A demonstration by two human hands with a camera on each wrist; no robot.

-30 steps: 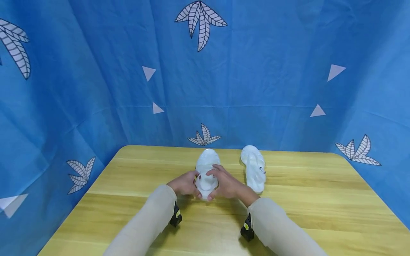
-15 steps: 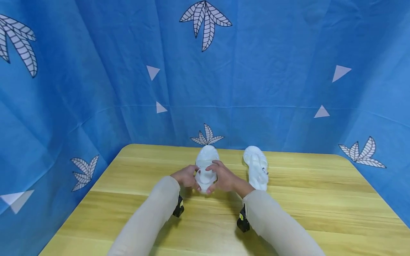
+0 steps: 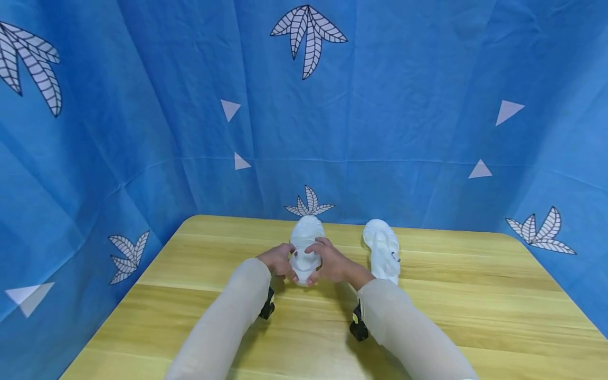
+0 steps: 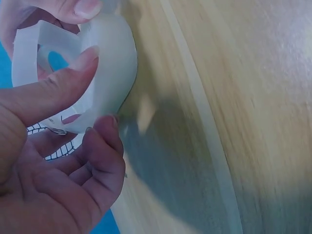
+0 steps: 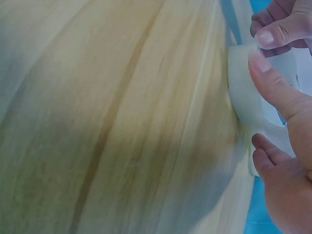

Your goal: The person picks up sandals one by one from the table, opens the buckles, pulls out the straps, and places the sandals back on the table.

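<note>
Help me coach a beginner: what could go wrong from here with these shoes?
The held shoe appears to reach the far edge of the table, so a forward push might run it into the curtain. In the head view, the right sleeve overlaps the other shoe and could brush it askew.

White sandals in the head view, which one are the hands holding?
The left sandal, gripped from both sides by the left hand and the right hand; the right sandal has no hand on it.

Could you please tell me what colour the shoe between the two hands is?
The shoe is white, seen best in the head view.
</note>
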